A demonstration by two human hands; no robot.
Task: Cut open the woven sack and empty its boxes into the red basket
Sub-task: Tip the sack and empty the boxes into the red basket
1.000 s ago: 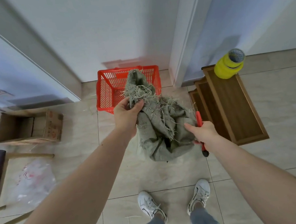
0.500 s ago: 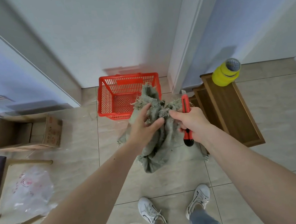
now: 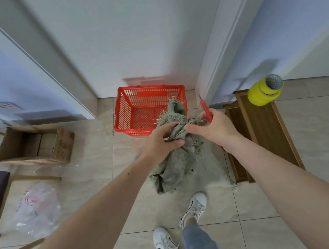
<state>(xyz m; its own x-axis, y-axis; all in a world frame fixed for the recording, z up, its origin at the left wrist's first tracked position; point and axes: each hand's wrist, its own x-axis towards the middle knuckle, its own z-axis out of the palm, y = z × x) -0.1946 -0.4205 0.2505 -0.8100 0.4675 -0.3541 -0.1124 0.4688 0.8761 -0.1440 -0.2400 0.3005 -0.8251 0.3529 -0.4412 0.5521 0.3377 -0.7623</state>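
The woven sack (image 3: 176,160) hangs crumpled at the centre of the view, its frayed, threadbare mouth bunched up just at the near rim of the red basket (image 3: 125,117), which stands at 12 o'clock from it against the door. The left hand (image 3: 159,141) is closed on a fold of the fabric at the sack's 10 o'clock; the right hand (image 3: 216,128), at its 2 o'clock, pinches the cloth while gripping a red utility knife (image 3: 206,110) that points up and away. The loose fibres suggest the cut is made or nearly so, but the basket floor looks bare and no boxes are visible, so the emptying seems yet to come. Farther out, a wooden tray (image 3: 265,132) with a yellow tape roll (image 3: 265,94) lies at 3 o'clock, an open cardboard box (image 3: 62,146) at 9 o'clock.
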